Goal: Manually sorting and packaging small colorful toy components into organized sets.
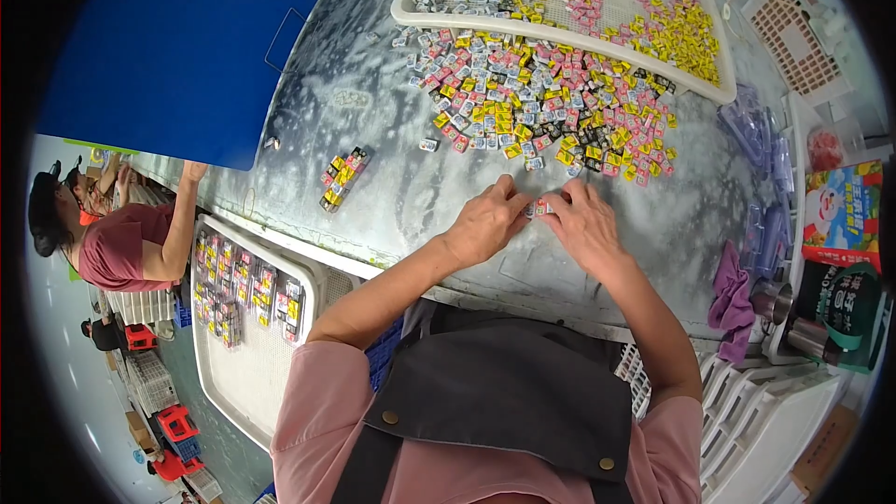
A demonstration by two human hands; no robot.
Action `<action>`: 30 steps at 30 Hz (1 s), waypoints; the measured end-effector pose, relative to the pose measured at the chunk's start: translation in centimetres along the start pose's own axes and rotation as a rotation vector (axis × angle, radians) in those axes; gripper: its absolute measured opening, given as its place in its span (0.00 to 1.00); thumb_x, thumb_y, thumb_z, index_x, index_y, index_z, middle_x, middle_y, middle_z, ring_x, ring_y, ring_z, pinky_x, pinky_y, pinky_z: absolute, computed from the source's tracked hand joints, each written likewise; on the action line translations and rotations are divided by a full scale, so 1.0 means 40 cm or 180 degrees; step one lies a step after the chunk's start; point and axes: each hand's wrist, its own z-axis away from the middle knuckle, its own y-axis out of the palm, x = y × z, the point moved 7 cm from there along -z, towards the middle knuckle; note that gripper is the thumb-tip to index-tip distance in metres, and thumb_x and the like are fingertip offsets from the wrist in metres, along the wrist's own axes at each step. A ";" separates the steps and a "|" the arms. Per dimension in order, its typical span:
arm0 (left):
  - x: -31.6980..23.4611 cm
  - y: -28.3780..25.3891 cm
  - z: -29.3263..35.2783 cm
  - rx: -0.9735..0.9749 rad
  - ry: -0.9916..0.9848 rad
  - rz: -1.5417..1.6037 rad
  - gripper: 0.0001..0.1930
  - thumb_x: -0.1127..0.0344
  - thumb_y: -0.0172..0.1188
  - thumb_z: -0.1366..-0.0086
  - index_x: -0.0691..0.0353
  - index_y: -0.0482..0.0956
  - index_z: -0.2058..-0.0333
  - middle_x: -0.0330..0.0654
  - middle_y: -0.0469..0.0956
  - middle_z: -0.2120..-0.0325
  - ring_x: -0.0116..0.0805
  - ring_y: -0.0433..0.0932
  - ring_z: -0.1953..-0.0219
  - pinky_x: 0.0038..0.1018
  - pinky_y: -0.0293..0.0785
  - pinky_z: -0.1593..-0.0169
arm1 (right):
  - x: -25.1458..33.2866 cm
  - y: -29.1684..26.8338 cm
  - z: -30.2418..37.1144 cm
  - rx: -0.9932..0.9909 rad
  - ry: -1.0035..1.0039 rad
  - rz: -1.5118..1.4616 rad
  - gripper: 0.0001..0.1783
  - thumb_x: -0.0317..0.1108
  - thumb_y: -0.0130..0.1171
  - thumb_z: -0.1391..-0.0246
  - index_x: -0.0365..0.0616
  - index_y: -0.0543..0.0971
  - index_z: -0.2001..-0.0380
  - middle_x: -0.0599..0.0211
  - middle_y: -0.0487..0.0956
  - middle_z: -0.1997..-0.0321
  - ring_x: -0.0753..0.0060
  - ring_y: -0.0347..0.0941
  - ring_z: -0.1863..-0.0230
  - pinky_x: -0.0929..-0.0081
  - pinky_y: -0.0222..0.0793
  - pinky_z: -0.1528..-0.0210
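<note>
My left hand and my right hand meet low over the worktable. Fingers of both are closed around a short row of small pink-and-white blocks, pinched from either end. Just beyond my fingertips spreads a loose pile of small printed blocks in pink, yellow, black and white. A neat stack of the same blocks lies by itself to the left of my left hand.
Sorted blocks fill parts of a white tray at the back. A second white tray at left holds packed clear cases. Purple cloth, clear plastic cases and a colourful box lie right. Beside a blue panel stands another person.
</note>
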 end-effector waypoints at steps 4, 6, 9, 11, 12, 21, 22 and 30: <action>-0.010 -0.005 -0.013 0.0148 0.0119 0.0329 0.16 0.72 0.65 0.40 0.65 0.78 0.53 0.51 0.71 0.59 0.52 0.77 0.58 0.40 0.77 0.54 | -0.020 -0.012 0.001 -0.0088 0.0012 -0.0033 0.15 0.39 0.67 0.45 0.49 0.81 0.55 0.64 0.72 0.55 0.57 0.72 0.54 0.60 0.73 0.55; -0.012 0.001 -0.015 0.0178 0.0160 0.0437 0.16 0.73 0.65 0.41 0.66 0.78 0.53 0.52 0.72 0.59 0.52 0.77 0.58 0.40 0.76 0.52 | -0.020 -0.027 0.011 -0.0078 0.0018 -0.0043 0.15 0.38 0.66 0.45 0.49 0.81 0.54 0.64 0.72 0.55 0.56 0.72 0.54 0.59 0.73 0.54; -0.012 0.015 -0.017 0.0216 0.0243 0.0466 0.19 0.74 0.66 0.41 0.66 0.79 0.50 0.52 0.74 0.60 0.51 0.77 0.57 0.38 0.76 0.52 | -0.025 -0.036 0.036 0.0023 0.0303 -0.0203 0.16 0.35 0.65 0.44 0.49 0.80 0.51 0.63 0.72 0.54 0.55 0.72 0.53 0.57 0.73 0.53; -0.009 0.026 -0.022 0.0284 0.0220 0.0398 0.19 0.74 0.66 0.41 0.66 0.79 0.50 0.52 0.74 0.60 0.51 0.77 0.58 0.38 0.76 0.53 | -0.030 -0.029 0.048 0.0097 0.0487 -0.0235 0.18 0.32 0.65 0.44 0.49 0.80 0.49 0.61 0.72 0.53 0.53 0.73 0.52 0.56 0.73 0.52; -0.010 0.026 -0.024 0.0290 0.0229 0.0399 0.19 0.74 0.66 0.41 0.66 0.79 0.50 0.52 0.74 0.60 0.51 0.77 0.58 0.38 0.76 0.53 | -0.034 -0.027 0.052 0.0093 0.0498 -0.0235 0.18 0.32 0.65 0.44 0.49 0.80 0.49 0.61 0.72 0.53 0.53 0.73 0.52 0.56 0.73 0.52; -0.027 0.023 -0.027 0.0099 0.0230 0.0305 0.18 0.75 0.65 0.40 0.69 0.78 0.51 0.52 0.73 0.60 0.51 0.78 0.61 0.39 0.77 0.56 | -0.063 -0.027 0.076 -0.0152 0.0672 -0.0564 0.21 0.27 0.65 0.47 0.46 0.77 0.48 0.56 0.72 0.55 0.46 0.75 0.56 0.54 0.73 0.55; -0.025 0.026 -0.028 0.0200 0.0193 0.0337 0.17 0.75 0.63 0.40 0.69 0.77 0.51 0.53 0.72 0.60 0.53 0.77 0.59 0.40 0.77 0.55 | -0.063 -0.024 0.071 -0.0099 0.0632 -0.0576 0.20 0.27 0.65 0.47 0.46 0.77 0.49 0.56 0.71 0.55 0.46 0.75 0.56 0.54 0.73 0.55; -0.038 0.027 -0.027 0.0259 0.0337 0.0210 0.16 0.74 0.63 0.40 0.68 0.77 0.53 0.54 0.71 0.60 0.54 0.77 0.58 0.42 0.77 0.54 | -0.051 -0.039 0.054 0.0053 0.0444 -0.0564 0.15 0.27 0.64 0.46 0.44 0.78 0.55 0.56 0.71 0.58 0.46 0.75 0.57 0.53 0.73 0.56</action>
